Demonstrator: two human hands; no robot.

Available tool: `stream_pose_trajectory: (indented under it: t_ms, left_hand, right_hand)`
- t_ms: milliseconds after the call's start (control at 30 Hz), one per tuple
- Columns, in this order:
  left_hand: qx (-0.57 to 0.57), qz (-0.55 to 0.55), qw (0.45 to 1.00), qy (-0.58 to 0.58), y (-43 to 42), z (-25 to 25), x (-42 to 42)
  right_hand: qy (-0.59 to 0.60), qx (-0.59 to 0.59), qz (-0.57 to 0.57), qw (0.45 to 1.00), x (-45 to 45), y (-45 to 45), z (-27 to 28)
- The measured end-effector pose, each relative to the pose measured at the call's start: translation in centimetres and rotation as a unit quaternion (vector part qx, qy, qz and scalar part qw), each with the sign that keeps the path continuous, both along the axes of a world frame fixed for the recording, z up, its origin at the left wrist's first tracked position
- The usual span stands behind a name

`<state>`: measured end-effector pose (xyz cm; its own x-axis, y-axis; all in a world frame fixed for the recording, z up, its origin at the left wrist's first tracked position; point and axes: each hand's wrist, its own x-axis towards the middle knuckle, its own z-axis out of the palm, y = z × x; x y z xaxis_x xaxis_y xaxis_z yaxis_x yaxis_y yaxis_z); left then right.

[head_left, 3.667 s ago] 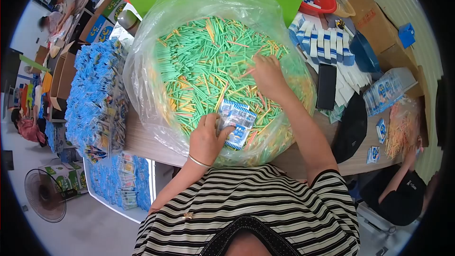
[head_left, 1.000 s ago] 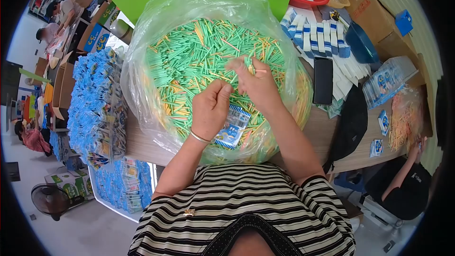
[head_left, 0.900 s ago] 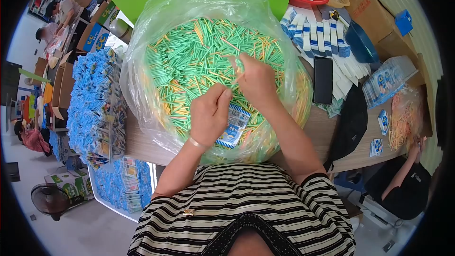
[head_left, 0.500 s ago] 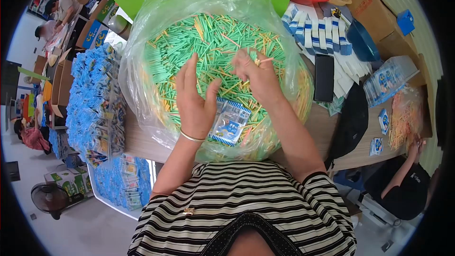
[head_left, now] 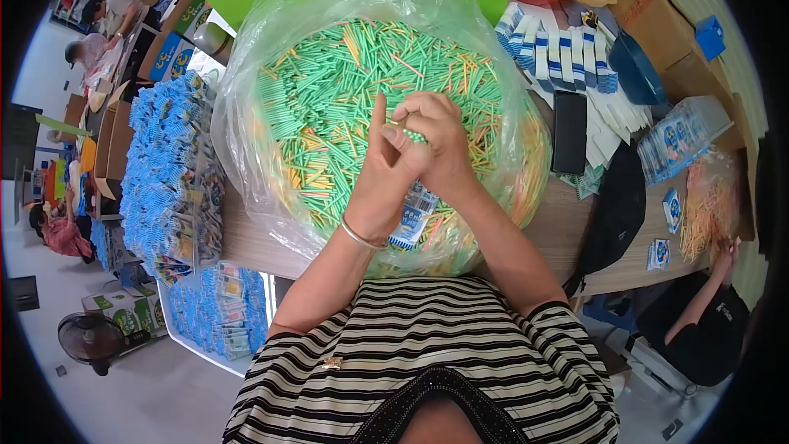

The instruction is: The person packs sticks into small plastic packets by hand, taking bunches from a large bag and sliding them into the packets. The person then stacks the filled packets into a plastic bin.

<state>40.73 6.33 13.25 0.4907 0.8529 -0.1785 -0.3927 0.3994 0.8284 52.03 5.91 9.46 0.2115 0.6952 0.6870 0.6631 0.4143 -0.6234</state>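
Note:
My left hand (head_left: 382, 185) and my right hand (head_left: 444, 144) meet over a big clear plastic bag (head_left: 271, 8) full of thin green, yellow and orange sticks (head_left: 320, 82). Between them is a small bundle of sticks (head_left: 417, 137), its green ends facing me. Fingers of the right hand curl round this bundle. The left thumb presses against it, while the left index finger points up. A blue and white printed packet (head_left: 411, 222) lies on the sticks below my hands, partly covered by them. Whether the packet holds anything is unclear.
To the left, blue packets (head_left: 168, 173) are piled high, with more in a white bin (head_left: 177, 333) below. A black phone (head_left: 569, 131), a black cap (head_left: 612, 214) and flat white-and-blue packets (head_left: 567, 57) lie right. Another person's hand (head_left: 725, 253) is by orange sticks (head_left: 703, 222).
My left hand has moved right and up to meet my right hand. The bundle, in the right hand before, is now between both hands. The packet is more covered.

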Motion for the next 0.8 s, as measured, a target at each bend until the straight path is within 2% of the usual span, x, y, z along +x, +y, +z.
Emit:
stream_pose_trajectory:
  t_ms: [167, 267, 300, 333, 367, 400, 433, 467, 500, 533, 700, 800]
  left_hand:
    - [0.045, -0.033, 0.998, 0.003, 0.3, -0.5, -0.9]
    - [-0.070, -0.088, 0.990, -0.083, 0.7, 0.4, -1.4]
    - [-0.070, -0.089, 0.990, -0.082, 0.7, 0.3, -1.5]
    - [-0.019, -0.081, 0.996, -0.023, 0.6, 0.0, -1.6]
    - [0.032, -0.075, 0.996, 0.036, 0.6, -0.3, -1.7]
    - [0.081, -0.069, 0.990, 0.095, 0.5, -0.6, -1.8]
    - [0.078, -0.071, 0.990, 0.096, 0.2, -0.8, -2.4]
    - [0.262, -0.054, 0.924, 0.273, -0.1, -0.9, -3.8]
    - [0.432, -0.036, 0.792, 0.430, -0.3, -1.0, -5.0]
    - [0.572, -0.017, 0.603, 0.556, -0.4, -1.1, -5.7]
    - [0.521, -0.051, 0.655, 0.545, -0.6, -3.8, -6.8]
    - [0.467, -0.059, 0.707, 0.528, -0.3, -4.1, -7.1]
  right_hand:
    - [-0.022, 0.015, 0.019, 0.999, -0.4, -0.3, 0.1]
    - [-0.030, 0.033, 0.027, 0.999, -0.1, -0.8, 0.8]
    - [-0.033, 0.040, 0.034, 0.998, -0.1, -1.0, 1.1]
    - [-0.031, 0.039, 0.034, 0.998, -0.3, -1.4, 1.3]
    - [0.143, -0.024, 0.065, 0.987, -0.5, -1.8, 1.5]
    - [0.312, -0.086, 0.093, 0.942, -0.7, -2.2, 1.7]
    - [0.471, -0.145, 0.117, 0.862, -0.8, -2.6, 1.8]
    - [0.474, -0.149, 0.116, 0.860, -0.4, -3.0, 1.8]
    - [0.450, -0.150, 0.091, 0.876, 0.8, -3.3, 1.9]
    - [0.426, -0.151, 0.066, 0.890, 2.0, -3.7, 1.8]
    - [0.393, -0.162, 0.056, 0.903, 1.7, -4.7, 1.9]
    - [0.401, -0.141, 0.055, 0.904, 0.8, -4.6, 1.6]
